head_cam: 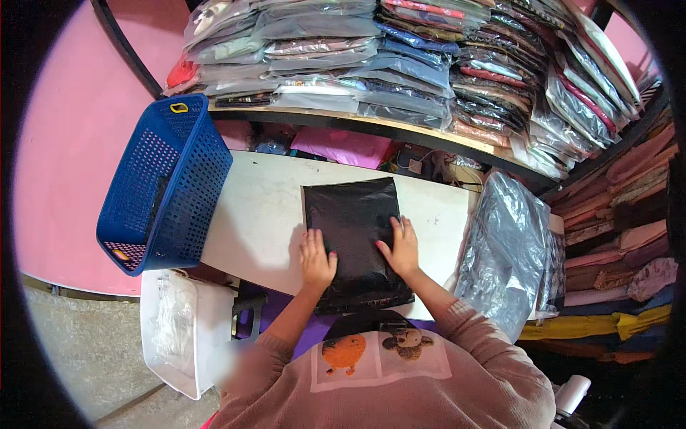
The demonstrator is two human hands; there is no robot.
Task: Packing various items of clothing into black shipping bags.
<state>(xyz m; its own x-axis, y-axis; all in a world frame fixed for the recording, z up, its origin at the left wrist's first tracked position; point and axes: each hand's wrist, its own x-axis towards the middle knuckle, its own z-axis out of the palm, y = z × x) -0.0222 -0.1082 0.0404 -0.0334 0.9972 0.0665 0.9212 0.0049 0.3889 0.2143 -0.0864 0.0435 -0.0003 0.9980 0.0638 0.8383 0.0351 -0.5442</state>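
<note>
A black plastic mailer bag lies flat on the white table in front of me, its lower end reaching the near edge. My left hand rests on its left side, fingers pointing away from me. On the right side of the bag lies my right hand, thumb spread over the black plastic and fingers along its edge. Both hands press flat and grasp nothing. Whatever is inside the bag is hidden.
A blue perforated basket stands at the table's left end, above a white plastic bin. Clear plastic bags lie on the right. Stacks of bagged garments fill the shelf behind; folded fabrics line the far right.
</note>
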